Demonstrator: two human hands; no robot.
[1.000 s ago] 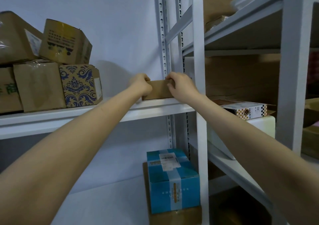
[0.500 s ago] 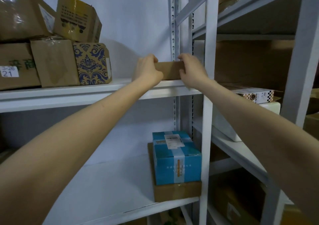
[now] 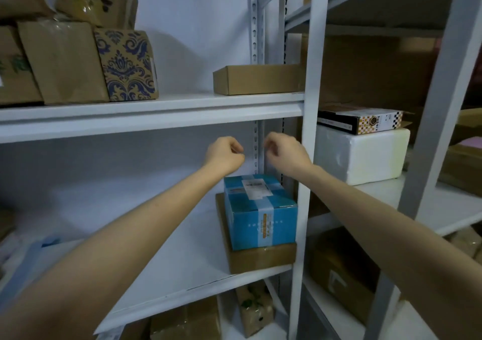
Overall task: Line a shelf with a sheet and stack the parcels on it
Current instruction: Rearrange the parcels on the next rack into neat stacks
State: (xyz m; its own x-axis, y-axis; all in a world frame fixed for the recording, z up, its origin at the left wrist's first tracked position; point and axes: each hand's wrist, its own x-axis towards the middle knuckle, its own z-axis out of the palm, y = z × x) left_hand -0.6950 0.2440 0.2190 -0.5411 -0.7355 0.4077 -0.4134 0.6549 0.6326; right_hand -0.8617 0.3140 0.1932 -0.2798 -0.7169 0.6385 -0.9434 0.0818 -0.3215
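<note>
A flat brown cardboard parcel [image 3: 257, 79] lies on the upper white shelf [image 3: 146, 114], against the right upright. My left hand [image 3: 224, 154] and my right hand [image 3: 284, 152] hang below that shelf, both loosely curled and holding nothing. Beneath them a blue taped parcel [image 3: 259, 210] sits on a flat brown box [image 3: 260, 260] on the middle shelf, whose surface carries a white sheet [image 3: 135, 225]. Further left on the upper shelf stand a patterned brown-and-blue box [image 3: 127, 64] and plain cardboard boxes [image 3: 62, 60].
A white upright post [image 3: 306, 157] divides this bay from the right one, where a white foam box [image 3: 361, 154] carries a checkered carton [image 3: 360, 120]. More brown boxes sit on the bottom shelf [image 3: 255, 311] and at the lower right.
Both hands let go of the flat brown parcel on the upper shelf and dropped down to the level of the middle bay. The view tilted downward.
</note>
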